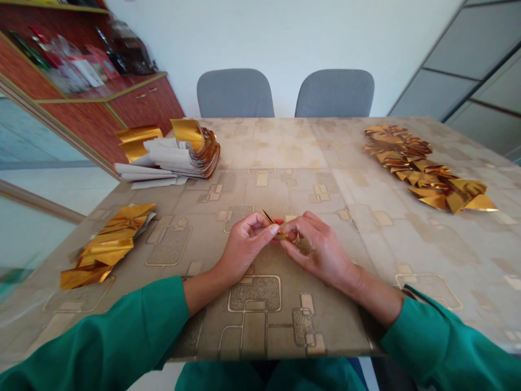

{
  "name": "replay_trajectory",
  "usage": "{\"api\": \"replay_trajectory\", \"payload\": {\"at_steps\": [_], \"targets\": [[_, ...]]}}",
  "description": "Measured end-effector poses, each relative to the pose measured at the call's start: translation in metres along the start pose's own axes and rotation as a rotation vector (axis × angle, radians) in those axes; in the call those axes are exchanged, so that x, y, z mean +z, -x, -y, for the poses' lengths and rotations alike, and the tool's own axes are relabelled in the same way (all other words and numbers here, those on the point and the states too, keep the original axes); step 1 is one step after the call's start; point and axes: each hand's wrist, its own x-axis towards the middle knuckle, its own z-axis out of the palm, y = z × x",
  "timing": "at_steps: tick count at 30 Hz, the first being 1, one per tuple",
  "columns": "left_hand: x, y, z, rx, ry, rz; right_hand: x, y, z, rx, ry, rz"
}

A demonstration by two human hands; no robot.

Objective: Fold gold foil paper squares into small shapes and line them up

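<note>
Near the front middle of the table, my left hand (251, 239) pinches a small folded piece of gold foil paper (268, 218) between thumb and fingers. My right hand (321, 250) is closed on the other end of the same piece, its fingertips close to the left thumb. Most of the piece is hidden by the fingers, so its full shape cannot be made out. To the left lies a small stack of gold foil sheets (108, 244). Behind it sits a thick, curled bundle of gold and white paper (179, 155). At the far right, folded gold foil pieces (423, 168) lie in an overlapping row.
A patterned cloth covers the table (260, 304). Two grey chairs, a left one (235, 93) and a right one (334, 93), stand behind its far edge. A red-brown cabinet (134, 103) with bottles and bags is at the back left. Grey panels (468, 60) stand at the back right.
</note>
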Motion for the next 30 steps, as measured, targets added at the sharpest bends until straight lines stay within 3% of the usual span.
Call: {"api": "replay_trajectory", "payload": {"at_steps": [7,13,16,20,24,30], "targets": [[0.002,0.003,-0.003,0.047,-0.019,0.06,-0.001,-0.001,-0.001,0.256,-0.244,0.047],[0.001,0.001,0.001,0.058,-0.029,0.054,-0.003,-0.001,-0.002,0.319,-0.364,0.09],[0.002,0.001,0.002,0.055,-0.027,0.052,-0.002,0.0,-0.002,0.286,-0.255,0.099],[0.004,0.001,0.006,0.064,-0.006,0.03,0.002,0.003,0.002,0.205,0.064,0.096],[0.006,0.002,0.01,0.064,-0.046,0.032,0.01,0.006,0.005,0.224,0.326,0.118],[0.008,0.005,0.01,0.095,-0.168,0.052,0.014,0.006,0.006,0.269,0.345,0.106]]}}
